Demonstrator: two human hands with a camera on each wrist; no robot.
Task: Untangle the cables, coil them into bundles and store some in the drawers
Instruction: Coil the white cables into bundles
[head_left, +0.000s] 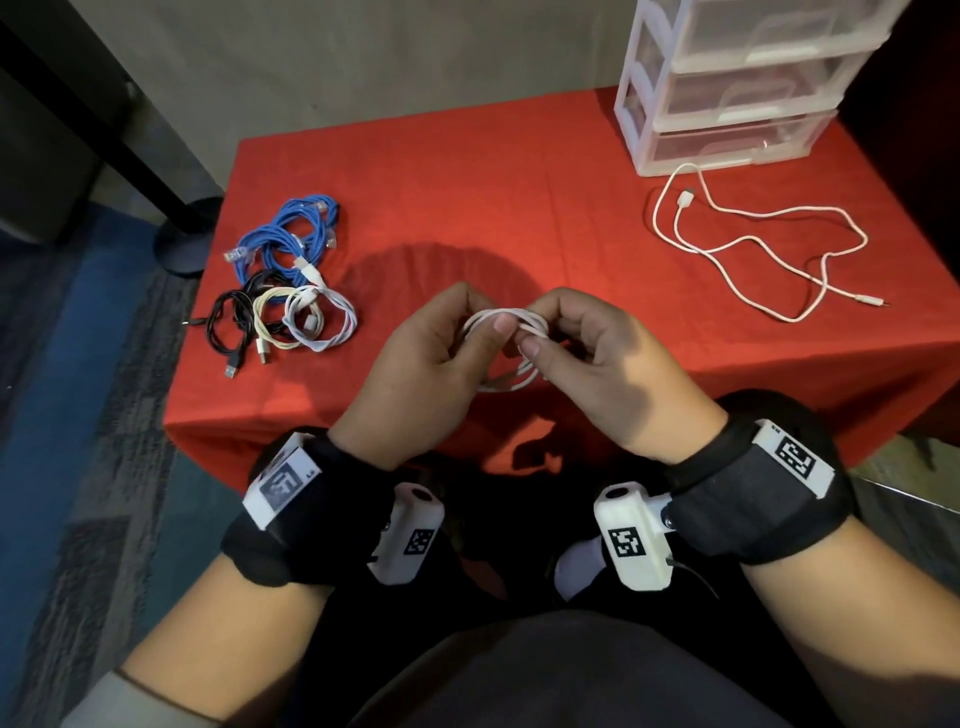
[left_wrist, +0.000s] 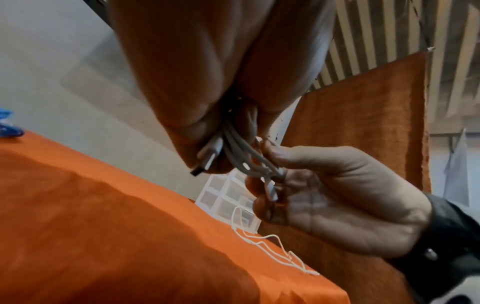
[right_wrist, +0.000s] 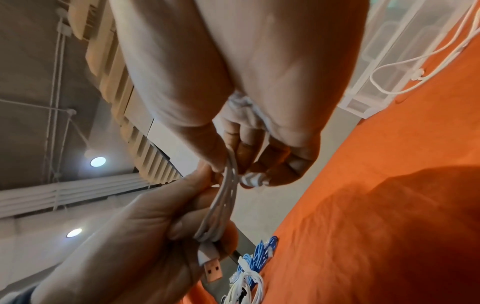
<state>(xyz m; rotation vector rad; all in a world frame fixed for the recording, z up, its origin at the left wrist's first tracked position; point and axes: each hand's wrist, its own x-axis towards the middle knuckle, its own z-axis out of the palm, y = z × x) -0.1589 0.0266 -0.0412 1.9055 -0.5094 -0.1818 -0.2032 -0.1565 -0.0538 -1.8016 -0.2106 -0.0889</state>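
Head view: left hand (head_left: 415, 358), right hand (head_left: 587, 353) pinching white cable coil (head_left: 506, 319), lower loops hidden behind fingers.

blue cables (head_left: 293, 234): 1 | drawers (head_left: 737, 93): 3 | white cables: 3

red tablecloth (head_left: 467, 171), blue cable bundle (head_left: 291, 234), black cable (head_left: 231, 317), white loose cable (head_left: 753, 244), black wrist straps (head_left: 743, 499)

Bare red cloth (head_left: 467, 197) mid-table; coiled bundles (head_left: 283, 283) left; loose cable (head_left: 753, 244) right.
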